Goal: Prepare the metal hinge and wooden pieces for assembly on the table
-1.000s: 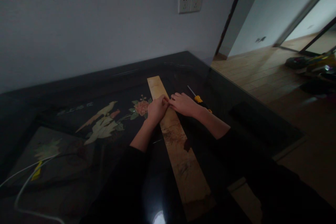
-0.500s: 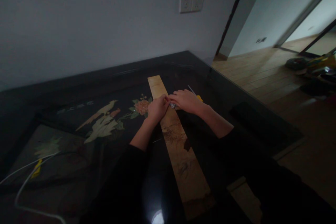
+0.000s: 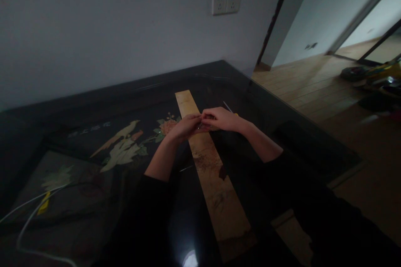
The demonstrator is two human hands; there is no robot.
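Observation:
A long wooden board (image 3: 209, 162) lies lengthwise on a dark glossy table (image 3: 150, 212). My left hand (image 3: 188, 126) is over the board's far half, its fingers closed and bent toward the other hand. My right hand (image 3: 221, 119) meets it there, fingertips pinched together. Between the fingertips shows a glint of a small object (image 3: 199, 126), mostly covered and too small to name. Just beyond my right hand lies a tool with a thin metal shaft (image 3: 228, 107) and a bit of yellow, largely hidden by the hand.
A white cable (image 3: 23, 227) with a yellow tag (image 3: 44, 203) runs across the left of the table. Bird and flower pictures (image 3: 122, 146) decorate the tabletop. Behind stands a wall with a double socket (image 3: 226, 2). Assorted items (image 3: 379, 77) are on the floor at right.
My left hand has turned flatter, and its fingers now reach under my right fingertips. The small whitish object seen between the hands is now mostly covered. The board has stayed in place.

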